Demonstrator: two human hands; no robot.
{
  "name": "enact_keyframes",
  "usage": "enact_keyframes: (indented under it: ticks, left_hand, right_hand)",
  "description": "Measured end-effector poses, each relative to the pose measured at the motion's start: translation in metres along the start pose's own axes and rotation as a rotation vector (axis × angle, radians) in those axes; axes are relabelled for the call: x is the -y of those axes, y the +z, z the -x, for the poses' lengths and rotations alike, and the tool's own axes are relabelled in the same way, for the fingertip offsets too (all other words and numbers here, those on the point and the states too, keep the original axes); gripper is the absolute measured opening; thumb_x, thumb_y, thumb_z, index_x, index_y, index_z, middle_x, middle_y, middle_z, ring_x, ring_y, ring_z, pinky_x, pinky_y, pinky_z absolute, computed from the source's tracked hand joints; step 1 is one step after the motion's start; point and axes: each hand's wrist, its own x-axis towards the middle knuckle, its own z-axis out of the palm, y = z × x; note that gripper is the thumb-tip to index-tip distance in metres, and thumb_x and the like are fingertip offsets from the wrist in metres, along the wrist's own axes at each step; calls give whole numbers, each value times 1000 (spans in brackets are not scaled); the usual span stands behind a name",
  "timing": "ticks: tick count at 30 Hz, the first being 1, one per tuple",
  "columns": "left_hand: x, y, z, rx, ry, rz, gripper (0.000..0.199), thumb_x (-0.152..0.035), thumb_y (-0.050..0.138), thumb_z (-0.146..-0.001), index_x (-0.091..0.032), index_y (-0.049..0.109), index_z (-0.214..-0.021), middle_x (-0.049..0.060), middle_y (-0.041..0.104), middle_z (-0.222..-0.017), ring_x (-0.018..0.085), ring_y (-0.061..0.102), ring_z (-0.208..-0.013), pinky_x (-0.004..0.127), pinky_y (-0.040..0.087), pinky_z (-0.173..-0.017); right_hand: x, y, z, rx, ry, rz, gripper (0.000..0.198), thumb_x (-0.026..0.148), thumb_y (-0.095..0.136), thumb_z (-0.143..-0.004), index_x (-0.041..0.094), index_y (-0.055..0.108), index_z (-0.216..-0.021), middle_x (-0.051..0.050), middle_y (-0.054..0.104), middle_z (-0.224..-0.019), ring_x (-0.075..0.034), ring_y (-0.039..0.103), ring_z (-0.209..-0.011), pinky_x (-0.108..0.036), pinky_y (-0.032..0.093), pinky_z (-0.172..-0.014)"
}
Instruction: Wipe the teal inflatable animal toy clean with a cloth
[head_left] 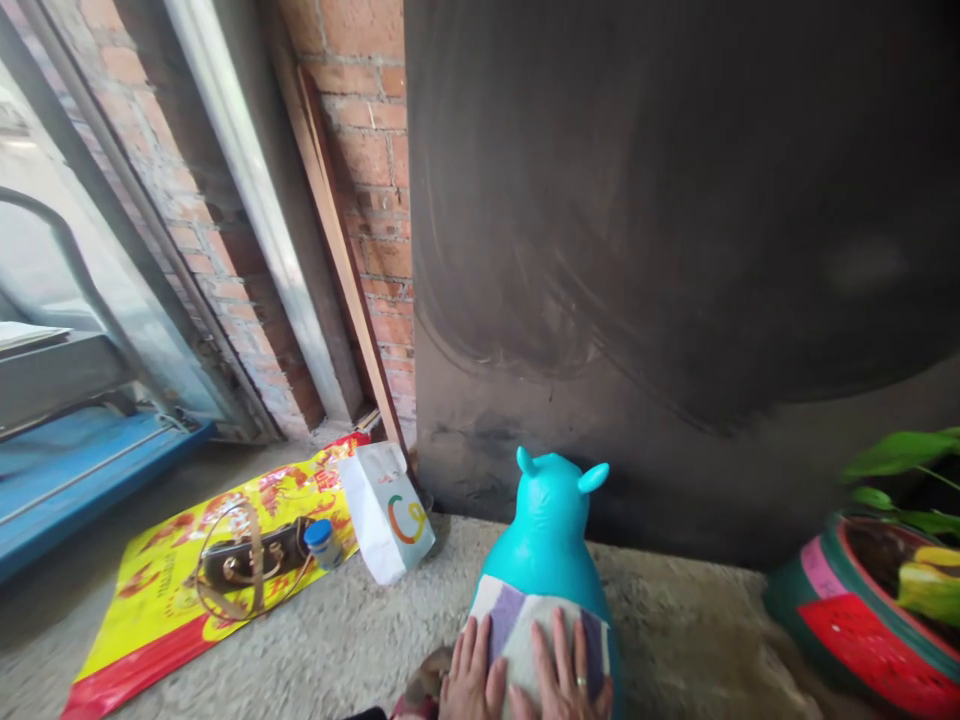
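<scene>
Across colour-blocked cloth [513,634], 2 flat hands [471,685] [564,685]

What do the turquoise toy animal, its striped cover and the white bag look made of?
Turquoise toy animal: probably rubber or soft plastic; smooth, softly shiny skin.
Striped cover: likely fabric, matte, soft-looking; weave too blurred to tell.
White bag: seemingly paper, matte, with creased, folded edges.

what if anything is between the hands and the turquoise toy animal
A patterned cloth lies on the toy animal, under the left hand and right hand; nothing else visible stands between them.
</scene>
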Motion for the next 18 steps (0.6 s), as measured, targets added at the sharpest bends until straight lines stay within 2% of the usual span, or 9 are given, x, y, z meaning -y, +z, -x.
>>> enact_keyframes:
  ticks: [2,5,9,13,16,18]
  left_hand:
    - [-13,-6,-11,-27,-28,18,58,-33,33,-93,-19,30,-149,3,24,-159,23,23,-147,42,30,-118]
    - [-29,-14,-23,-14,-38,35,59,-34,30,-95,-18,25,-151,4,22,-161,21,16,-149,41,27,-119]
    - [-38,-23,-22,11,-16,38,60,-34,22,-97,-15,14,-153,5,15,-163,20,11,-150,41,27,-119]
    - [-33,-23,1,-20,9,-56,59,-32,22,-96,-12,18,-152,6,17,-162,20,13,-150,39,28,-118]
    - [-21,-13,25,-53,23,-169,59,-33,25,-95,-12,25,-150,6,20,-160,22,19,-148,40,31,-117]
    - [-13,-4,38,-78,50,-203,59,-37,29,-93,-17,32,-149,3,25,-158,23,23,-147,42,35,-115]
  right_hand:
    - [-6,2,-20,67,-36,-8,55,55,48,-86,34,51,-137,-8,38,-150,-46,36,-135,-77,40,-86]
    - [-12,-2,-50,98,-63,-41,56,48,44,-90,36,40,-144,-4,26,-156,-43,29,-140,-76,39,-90]
    - [-9,-21,-65,112,-60,-85,59,46,43,-92,34,32,-148,-3,20,-158,-41,23,-143,-77,33,-97]
    - [-9,-30,-40,110,-39,-92,59,48,42,-93,34,30,-149,-4,23,-157,-38,26,-142,-73,38,-98]
    - [-12,-24,2,60,-40,-75,57,54,44,-91,32,40,-144,-7,35,-152,-38,38,-137,-65,45,-94]
    - [-11,-15,31,19,1,-55,55,55,46,-90,29,51,-138,-10,44,-146,-38,45,-131,-62,46,-93]
